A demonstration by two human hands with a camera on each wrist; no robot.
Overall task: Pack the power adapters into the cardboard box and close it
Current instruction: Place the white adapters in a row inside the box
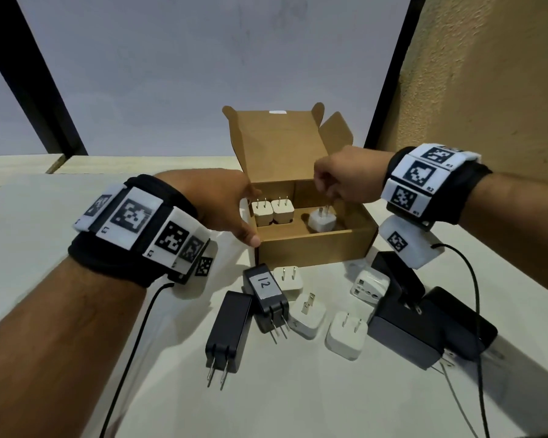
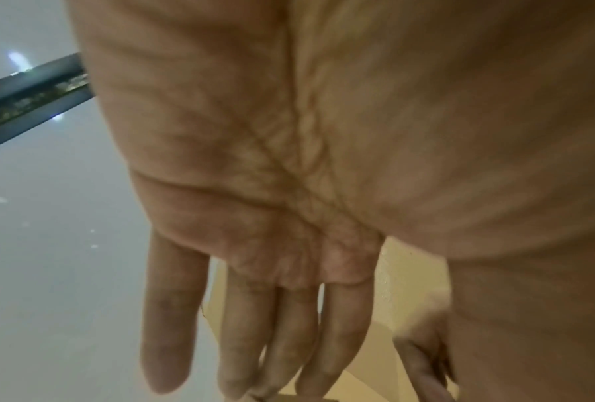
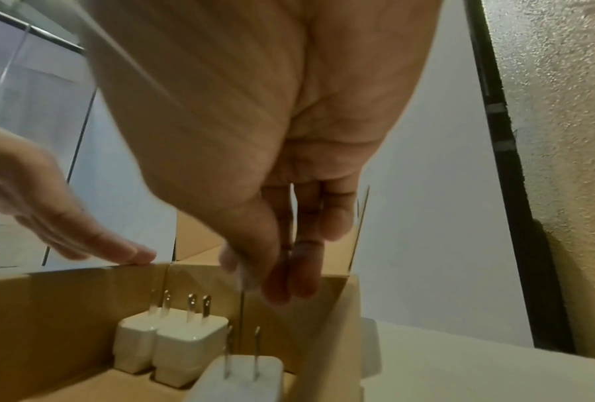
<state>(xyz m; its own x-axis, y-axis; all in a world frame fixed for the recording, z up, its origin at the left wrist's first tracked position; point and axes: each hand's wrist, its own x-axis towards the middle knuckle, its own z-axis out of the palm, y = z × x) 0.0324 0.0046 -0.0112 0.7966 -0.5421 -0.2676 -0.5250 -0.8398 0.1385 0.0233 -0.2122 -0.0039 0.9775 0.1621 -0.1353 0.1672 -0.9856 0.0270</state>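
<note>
Left hand (image 1: 225,203) flat, fingers straight against cardboard box (image 1: 317,248) wall. Right hand (image 1: 339,178) above third white adapter (image 1: 322,220), fingers drawn together; grasp unclear.

The cardboard box (image 1: 314,248) is plain brown. Below the right hand (image 1: 342,181) sit three white adapters (image 1: 274,213). Nearer than the left hand (image 1: 225,203), black adapters (image 1: 227,330) and white ones (image 1: 345,336) mix on the cream surface (image 1: 29,222). Both wristbands (image 1: 424,181) carry black-and-white square codes.

Matt brown cardboard box (image 1: 314,246); smooth white plastic adapters (image 1: 272,211) with shiny metal prongs; rough plaster wall (image 1: 487,74).
</note>
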